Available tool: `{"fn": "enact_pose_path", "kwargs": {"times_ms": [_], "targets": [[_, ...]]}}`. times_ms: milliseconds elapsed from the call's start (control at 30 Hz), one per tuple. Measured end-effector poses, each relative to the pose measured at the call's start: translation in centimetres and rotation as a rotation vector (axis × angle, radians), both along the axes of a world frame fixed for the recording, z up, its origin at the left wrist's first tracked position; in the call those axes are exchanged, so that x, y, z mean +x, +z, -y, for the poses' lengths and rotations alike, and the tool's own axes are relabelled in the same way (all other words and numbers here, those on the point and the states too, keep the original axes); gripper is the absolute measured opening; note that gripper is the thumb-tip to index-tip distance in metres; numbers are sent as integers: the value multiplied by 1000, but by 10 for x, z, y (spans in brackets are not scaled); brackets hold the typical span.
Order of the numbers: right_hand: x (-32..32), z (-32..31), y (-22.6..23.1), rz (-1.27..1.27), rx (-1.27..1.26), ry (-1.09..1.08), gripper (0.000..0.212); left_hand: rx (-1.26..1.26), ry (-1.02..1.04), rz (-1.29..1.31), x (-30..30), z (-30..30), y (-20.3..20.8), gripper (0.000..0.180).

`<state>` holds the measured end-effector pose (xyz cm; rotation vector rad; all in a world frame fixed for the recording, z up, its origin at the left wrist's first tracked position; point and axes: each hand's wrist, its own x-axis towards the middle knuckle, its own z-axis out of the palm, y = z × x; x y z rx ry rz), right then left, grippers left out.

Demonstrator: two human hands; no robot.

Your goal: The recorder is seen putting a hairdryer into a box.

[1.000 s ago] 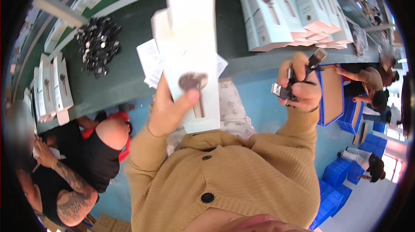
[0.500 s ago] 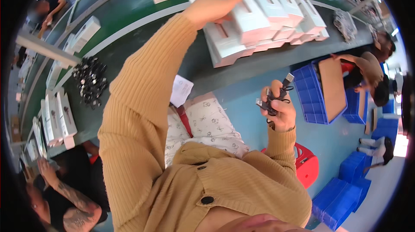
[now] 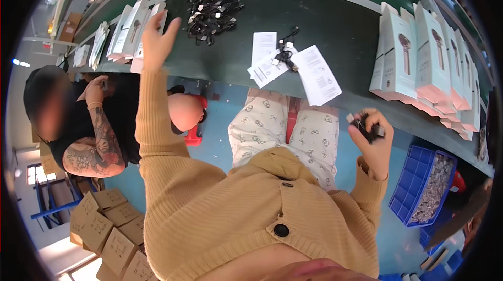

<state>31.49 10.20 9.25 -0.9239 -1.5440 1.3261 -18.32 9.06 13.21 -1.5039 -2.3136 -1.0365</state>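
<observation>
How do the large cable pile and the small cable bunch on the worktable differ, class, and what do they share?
Size: the large cable pile holds many cables, while the small cable bunch holds only a few.
Place: the large cable pile lies on the dark worktable, near the left hand; the small cable bunch lies partly over white sheets.
Shared: both show black cables with pale connectors.

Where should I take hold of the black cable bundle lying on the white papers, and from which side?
Probably pinch the black cable bundle at its bunched middle, coming from above with the left hand, which looks empty. It lies atop the white papers, nothing covering it, with plug ends spreading from that middle.
</observation>
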Motion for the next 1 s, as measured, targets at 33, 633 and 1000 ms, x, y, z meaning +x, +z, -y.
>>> {"fn": "enact_pose_path", "kwargs": {"times_ms": [33, 633, 1000], "targets": [[-13, -7, 0, 197, 201, 5, 30, 29, 47, -156, -43, 20, -16, 55], [-29, -63, -8, 1105, 1134, 414, 35, -500, 339, -350, -178, 42, -96, 91], [-21, -55, -16, 1000, 1213, 355, 10, -461, 376, -484, -164, 45, -80, 75]]}}
